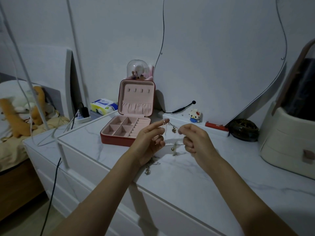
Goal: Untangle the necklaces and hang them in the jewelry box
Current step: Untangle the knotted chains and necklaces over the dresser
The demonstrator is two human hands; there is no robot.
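I have the necklaces (173, 132) strung between my two hands at the middle of the frame, raised above the tabletop (196, 172). My left hand (150, 142) pinches one strand at its raised fingertips; my right hand (194, 140) is curled, pinching the chain on the other side. The short stretch between them runs roughly left to right, with pendants hanging from it, and a loose tail drops below my left wrist onto the tabletop at lower centre. How the strands cross I cannot tell; they are too fine. The jewelry box (131, 123) stands open just beyond my left hand, up and left of the chains. Its hooks (139, 90) sit in the upright lid, so I judge the left hand the nearer one for hanging.
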